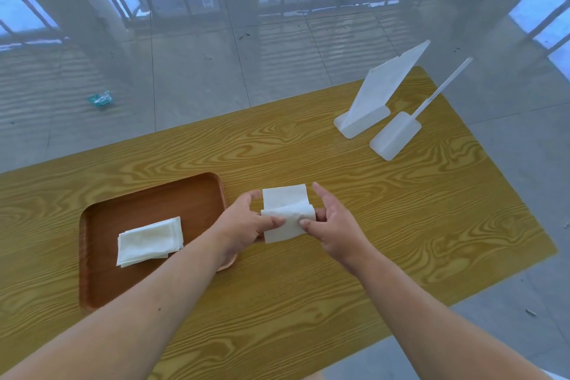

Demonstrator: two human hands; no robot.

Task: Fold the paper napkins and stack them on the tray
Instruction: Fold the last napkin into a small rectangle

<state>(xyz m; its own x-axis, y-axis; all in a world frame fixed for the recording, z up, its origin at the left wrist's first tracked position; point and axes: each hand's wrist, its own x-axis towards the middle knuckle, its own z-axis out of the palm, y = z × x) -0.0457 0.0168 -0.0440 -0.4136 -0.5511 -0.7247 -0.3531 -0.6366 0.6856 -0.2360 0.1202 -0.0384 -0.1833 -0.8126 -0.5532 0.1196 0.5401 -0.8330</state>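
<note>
Toward the left edge of the desk [308,302] sits the brown tray [148,200], and on it a small stack of folded napkins [149,241] lies off to the tray's left half, so the right half stays free for the arm that crosses it. The edges of the stack are slightly fanned, not squared.

Just beside the tray's right rim, near the middle of the desk, the left hand [243,225] pinches the left side of a paper napkin [285,213], thumb on top. The right hand [331,225] has the same narrow grip on the napkin's right side, forefinger raised clear. The near part is lifted and curls over the flat far part, likely so that a fold can be laid across the middle. The fold looks half made; it is not yet creased.

Near the far right corner stand an empty white napkin holder [379,95] and a white plastic scoop-like tool [398,136], well apart from the hands.
</note>
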